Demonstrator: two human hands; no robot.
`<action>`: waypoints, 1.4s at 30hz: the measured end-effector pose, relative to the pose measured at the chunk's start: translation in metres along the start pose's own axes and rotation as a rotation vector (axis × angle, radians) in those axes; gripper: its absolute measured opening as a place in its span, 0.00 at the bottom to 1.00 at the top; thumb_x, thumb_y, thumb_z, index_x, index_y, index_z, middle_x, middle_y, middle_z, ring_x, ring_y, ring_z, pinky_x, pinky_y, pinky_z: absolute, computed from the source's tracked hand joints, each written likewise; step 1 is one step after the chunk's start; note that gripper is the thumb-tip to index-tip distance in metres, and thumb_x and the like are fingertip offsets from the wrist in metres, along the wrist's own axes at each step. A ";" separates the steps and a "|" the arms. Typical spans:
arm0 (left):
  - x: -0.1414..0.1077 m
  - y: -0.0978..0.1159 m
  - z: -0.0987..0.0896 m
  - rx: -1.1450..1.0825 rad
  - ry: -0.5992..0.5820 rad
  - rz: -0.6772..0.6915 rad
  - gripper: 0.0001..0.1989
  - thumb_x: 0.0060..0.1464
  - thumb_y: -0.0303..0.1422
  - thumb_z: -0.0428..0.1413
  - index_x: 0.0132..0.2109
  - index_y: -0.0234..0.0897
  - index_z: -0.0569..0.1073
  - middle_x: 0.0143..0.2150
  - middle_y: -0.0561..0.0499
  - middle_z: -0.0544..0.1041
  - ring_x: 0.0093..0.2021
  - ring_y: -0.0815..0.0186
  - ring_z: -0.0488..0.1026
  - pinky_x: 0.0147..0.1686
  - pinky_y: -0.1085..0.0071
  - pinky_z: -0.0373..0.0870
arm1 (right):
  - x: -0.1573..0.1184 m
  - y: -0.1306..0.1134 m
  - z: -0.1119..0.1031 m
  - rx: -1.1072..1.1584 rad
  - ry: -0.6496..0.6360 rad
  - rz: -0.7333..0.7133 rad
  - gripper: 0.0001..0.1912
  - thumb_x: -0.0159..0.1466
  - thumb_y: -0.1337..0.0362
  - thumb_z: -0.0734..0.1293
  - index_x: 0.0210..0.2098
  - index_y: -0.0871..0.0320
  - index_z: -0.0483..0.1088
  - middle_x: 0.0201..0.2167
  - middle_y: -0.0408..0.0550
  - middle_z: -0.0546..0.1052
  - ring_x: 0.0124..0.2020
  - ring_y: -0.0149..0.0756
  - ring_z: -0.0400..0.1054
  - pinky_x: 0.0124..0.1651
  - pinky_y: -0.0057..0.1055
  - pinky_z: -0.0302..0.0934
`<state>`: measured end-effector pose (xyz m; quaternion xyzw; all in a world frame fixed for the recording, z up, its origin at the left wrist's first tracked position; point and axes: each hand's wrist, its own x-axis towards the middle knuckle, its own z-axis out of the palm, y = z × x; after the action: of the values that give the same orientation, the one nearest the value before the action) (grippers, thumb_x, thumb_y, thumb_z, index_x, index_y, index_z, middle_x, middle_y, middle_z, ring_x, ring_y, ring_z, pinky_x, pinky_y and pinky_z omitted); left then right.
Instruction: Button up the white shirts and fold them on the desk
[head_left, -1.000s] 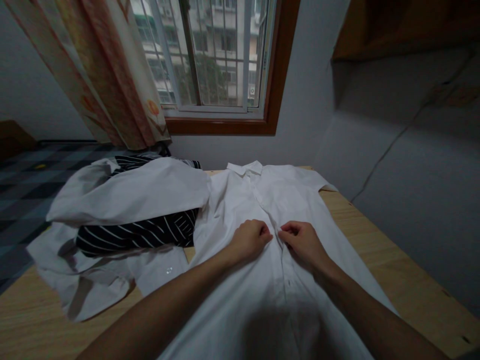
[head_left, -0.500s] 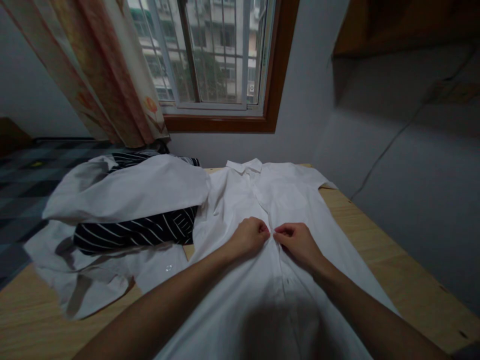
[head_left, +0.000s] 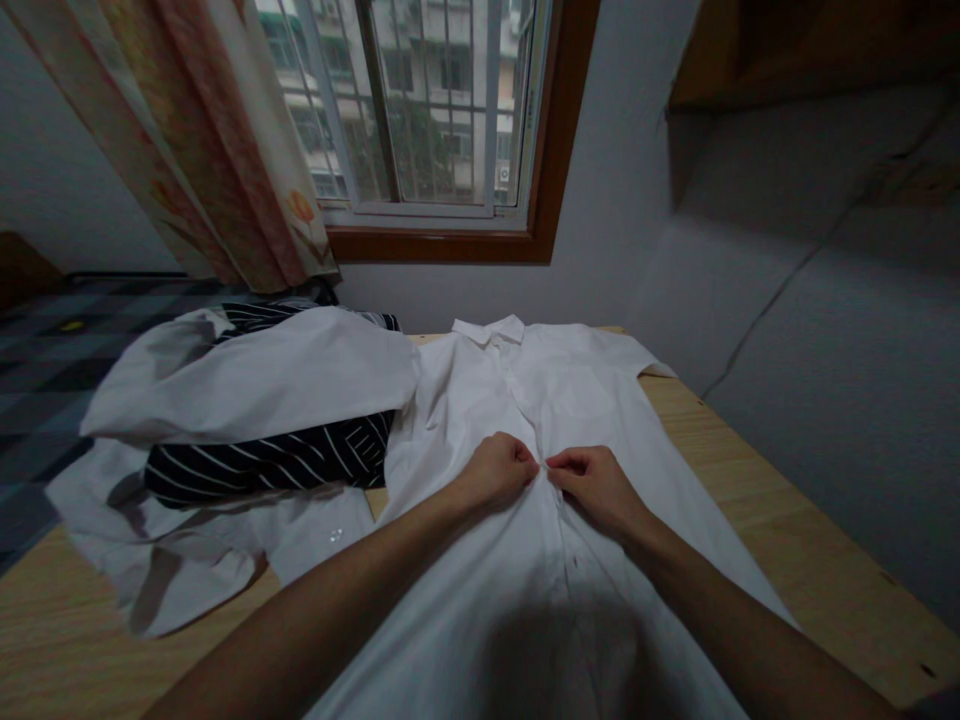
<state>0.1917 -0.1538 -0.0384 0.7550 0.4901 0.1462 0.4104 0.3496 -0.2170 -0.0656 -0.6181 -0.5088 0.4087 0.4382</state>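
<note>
A white collared shirt [head_left: 480, 560] lies front side up, its collar toward the window and its button placket running down the middle. My left hand [head_left: 501, 468] is closed in a pinch on the placket edge from the left. From the right, my right hand [head_left: 596, 485] pinches the placket with thumb and forefinger, its tips close to those of the left. Any button between the fingertips is too small to make out. Lower down the placket a small mark shows. The shirt's left-lying sleeve area meets a heap of other clothing.
On the left, a white garment [head_left: 247, 375] lies heaped with a black-and-white striped cloth [head_left: 277, 460]. Both rest on a wooden table [head_left: 750, 480]. Behind are a barred window [head_left: 427, 110] and a flowered curtain [head_left: 202, 140]. A cable [head_left: 780, 290] runs down the right wall.
Almost nothing differs. Both hands stay pinched at the same spot on the placket, with only a very slight shift of the view.
</note>
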 end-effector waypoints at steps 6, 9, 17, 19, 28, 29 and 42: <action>-0.002 0.002 0.000 -0.065 -0.031 -0.036 0.09 0.47 0.29 0.56 0.24 0.32 0.76 0.15 0.56 0.66 0.19 0.72 0.61 0.22 0.75 0.56 | 0.006 -0.005 -0.008 0.291 -0.200 0.166 0.11 0.49 0.57 0.72 0.23 0.61 0.75 0.21 0.44 0.75 0.24 0.29 0.68 0.33 0.29 0.67; -0.003 0.002 -0.002 -0.140 -0.111 -0.086 0.09 0.50 0.29 0.54 0.26 0.30 0.76 0.12 0.58 0.63 0.14 0.73 0.58 0.18 0.76 0.53 | 0.009 -0.006 -0.005 0.281 -0.141 0.192 0.09 0.45 0.62 0.74 0.23 0.61 0.75 0.20 0.44 0.76 0.22 0.29 0.68 0.29 0.27 0.66; -0.010 0.013 -0.005 -0.344 -0.158 -0.216 0.10 0.50 0.22 0.50 0.24 0.30 0.72 0.13 0.58 0.65 0.11 0.77 0.56 0.13 0.78 0.50 | 0.004 -0.008 0.010 -0.011 0.013 0.031 0.05 0.50 0.64 0.69 0.24 0.61 0.74 0.18 0.45 0.76 0.20 0.32 0.69 0.24 0.26 0.62; -0.012 0.016 -0.006 -0.388 -0.174 -0.241 0.12 0.52 0.23 0.49 0.23 0.30 0.71 0.12 0.58 0.64 0.10 0.76 0.56 0.12 0.78 0.51 | 0.000 -0.011 0.012 -0.164 0.071 -0.055 0.05 0.52 0.64 0.68 0.25 0.60 0.75 0.20 0.47 0.77 0.22 0.34 0.70 0.25 0.27 0.61; -0.007 0.008 0.005 -0.427 -0.091 -0.232 0.11 0.52 0.22 0.50 0.23 0.32 0.67 0.15 0.57 0.66 0.12 0.76 0.60 0.14 0.78 0.55 | -0.007 -0.015 0.016 -0.341 0.166 -0.152 0.05 0.53 0.66 0.67 0.22 0.58 0.74 0.20 0.47 0.77 0.24 0.35 0.70 0.28 0.29 0.61; -0.006 0.006 0.007 -0.416 -0.077 -0.226 0.11 0.52 0.22 0.49 0.23 0.32 0.67 0.14 0.57 0.66 0.12 0.76 0.60 0.15 0.78 0.55 | -0.006 -0.013 0.016 -0.286 0.155 -0.115 0.05 0.52 0.65 0.68 0.22 0.58 0.73 0.19 0.46 0.76 0.22 0.35 0.70 0.26 0.28 0.60; -0.003 -0.003 0.004 -0.250 -0.066 0.079 0.09 0.52 0.25 0.49 0.26 0.34 0.68 0.16 0.59 0.66 0.15 0.74 0.62 0.19 0.78 0.58 | 0.000 -0.005 0.013 0.157 -0.008 0.069 0.08 0.51 0.60 0.68 0.25 0.60 0.68 0.15 0.39 0.70 0.15 0.27 0.65 0.18 0.24 0.60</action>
<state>0.1908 -0.1582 -0.0427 0.7213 0.4240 0.1972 0.5110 0.3356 -0.2144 -0.0644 -0.5973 -0.4553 0.4645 0.4692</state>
